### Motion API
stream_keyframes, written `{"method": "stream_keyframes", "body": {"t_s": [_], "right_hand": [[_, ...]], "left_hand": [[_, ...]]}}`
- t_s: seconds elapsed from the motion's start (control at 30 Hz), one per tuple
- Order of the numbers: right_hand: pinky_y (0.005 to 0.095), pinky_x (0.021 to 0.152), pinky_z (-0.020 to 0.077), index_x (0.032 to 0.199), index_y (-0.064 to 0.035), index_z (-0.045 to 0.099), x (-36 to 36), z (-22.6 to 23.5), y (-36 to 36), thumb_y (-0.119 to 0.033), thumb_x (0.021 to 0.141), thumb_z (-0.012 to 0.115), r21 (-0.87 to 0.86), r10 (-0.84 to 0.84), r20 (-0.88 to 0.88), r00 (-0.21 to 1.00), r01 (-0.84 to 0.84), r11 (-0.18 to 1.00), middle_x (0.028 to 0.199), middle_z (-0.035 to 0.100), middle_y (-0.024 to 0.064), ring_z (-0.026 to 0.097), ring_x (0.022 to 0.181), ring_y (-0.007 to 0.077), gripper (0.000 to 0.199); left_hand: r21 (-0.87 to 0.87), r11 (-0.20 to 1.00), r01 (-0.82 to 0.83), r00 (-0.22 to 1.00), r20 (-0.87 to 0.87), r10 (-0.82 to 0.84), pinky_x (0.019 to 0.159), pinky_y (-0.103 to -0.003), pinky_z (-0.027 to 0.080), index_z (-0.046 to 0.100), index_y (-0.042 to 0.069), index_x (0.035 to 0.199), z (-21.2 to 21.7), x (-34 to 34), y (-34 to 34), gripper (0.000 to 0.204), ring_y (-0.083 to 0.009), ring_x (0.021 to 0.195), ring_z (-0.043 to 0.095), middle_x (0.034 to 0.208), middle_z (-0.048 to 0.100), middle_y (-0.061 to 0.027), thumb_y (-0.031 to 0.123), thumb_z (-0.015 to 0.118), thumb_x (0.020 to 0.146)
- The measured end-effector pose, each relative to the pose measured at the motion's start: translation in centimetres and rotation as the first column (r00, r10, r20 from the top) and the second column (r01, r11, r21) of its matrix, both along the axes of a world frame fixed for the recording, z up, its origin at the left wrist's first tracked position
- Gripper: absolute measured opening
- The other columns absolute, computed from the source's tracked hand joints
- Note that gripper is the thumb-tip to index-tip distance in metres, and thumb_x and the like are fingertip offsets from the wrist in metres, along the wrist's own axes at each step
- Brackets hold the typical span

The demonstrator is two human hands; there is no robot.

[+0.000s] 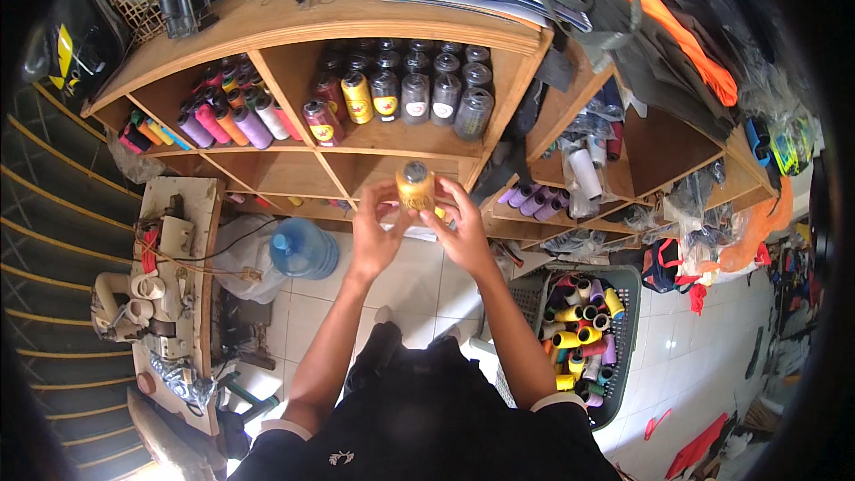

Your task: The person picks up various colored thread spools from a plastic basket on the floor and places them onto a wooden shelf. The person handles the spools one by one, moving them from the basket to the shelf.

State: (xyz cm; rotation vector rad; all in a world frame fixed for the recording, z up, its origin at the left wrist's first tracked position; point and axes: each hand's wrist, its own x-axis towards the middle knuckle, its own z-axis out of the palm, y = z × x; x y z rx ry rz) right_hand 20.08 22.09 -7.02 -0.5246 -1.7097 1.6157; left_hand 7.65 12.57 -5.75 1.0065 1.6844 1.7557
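Note:
Between both hands, in front of the wooden shelf (363,144), I hold a yellow thread spool (415,189) upright. It has a dark top and looks wrapped in clear plastic. My left hand (378,224) curls its fingers around the spool's left side. On the other side, my right hand (460,224) grips it with the thumb low on its front. In the compartment behind stand rows of black thread spools (414,96), with a yellow spool (357,98) and a red spool (321,122) at their left front.
Colourful spools (233,114) fill the left compartment. At lower right stands a dark green basket (631,321) of loose spools. A blue water jug (304,248) sits on the tiled floor, beside a sewing machine (178,285) at left. Bags and papers (485,4) cover the shelf top.

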Motion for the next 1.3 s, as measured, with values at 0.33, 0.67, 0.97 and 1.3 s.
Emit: {"method": "stream_keyframes", "body": {"t_s": [0.33, 0.67, 0.97, 1.3], "right_hand": [[0.0352, 0.09, 0.0467, 0.127, -0.0004, 0.042, -12.2, -1.2, 3.7, -0.002, 0.079, 0.069, 0.191, -0.131, -0.026, 0.991, 0.133, 0.973, 0.119, 0.053, 0.0164, 0.057, 0.106, 0.0249, 0.056], [0.0356, 0.092, 0.0463, 0.126, 0.0013, 0.043, -17.3, -2.1, 4.6, 0.005, 0.079, 0.063, 0.243, -0.177, -0.062, 0.982, 0.187, 0.952, 0.12, 0.052, 0.0183, 0.055, 0.11, 0.0275, 0.051], [0.0351, 0.094, 0.0452, 0.126, 0.0006, 0.041, -17.1, -2.2, 4.3, 0.004, 0.08, 0.064, 0.233, -0.171, -0.043, 0.984, 0.176, 0.956, 0.12, 0.05, 0.0145, 0.051, 0.114, 0.0227, 0.051], [0.0377, 0.094, 0.045, 0.128, 0.0007, 0.04, -16.7, -2.9, 4.2, 0.004, 0.075, 0.065, 0.361, -0.234, -0.056, 0.971, 0.238, 0.902, 0.121, 0.048, 0.0171, 0.051, 0.114, 0.0289, 0.059]], "left_hand": [[0.014, 0.984, -0.175, 0.967, -0.184, 0.175, 0.09, -0.034, 0.05, 0.047, -0.005, 0.122, 0.4, -7.5, 3.2, 0.04, -0.0273, 0.113, 0.052, 0.12, 0.048, -0.0169, -0.003, 0.058, 0.083], [0.006, 0.983, -0.185, 0.962, -0.203, 0.182, 0.093, -0.037, 0.045, 0.039, -0.004, 0.13, -0.7, -10.2, 3.6, 0.052, -0.0312, 0.118, 0.046, 0.129, 0.042, -0.0193, -0.006, 0.052, 0.081], [0.018, 0.988, -0.152, 0.963, -0.222, 0.152, 0.096, -0.039, 0.045, 0.035, -0.005, 0.132, -1.4, -10.2, 3.7, 0.054, -0.0341, 0.12, 0.043, 0.129, 0.038, -0.0211, -0.006, 0.053, 0.081], [0.041, 0.995, -0.094, 0.975, -0.197, 0.1, 0.099, -0.041, 0.041, 0.036, -0.003, 0.129, -4.2, -10.8, 3.1, 0.054, -0.0336, 0.119, 0.044, 0.126, 0.04, -0.0205, -0.01, 0.048, 0.077]]}}
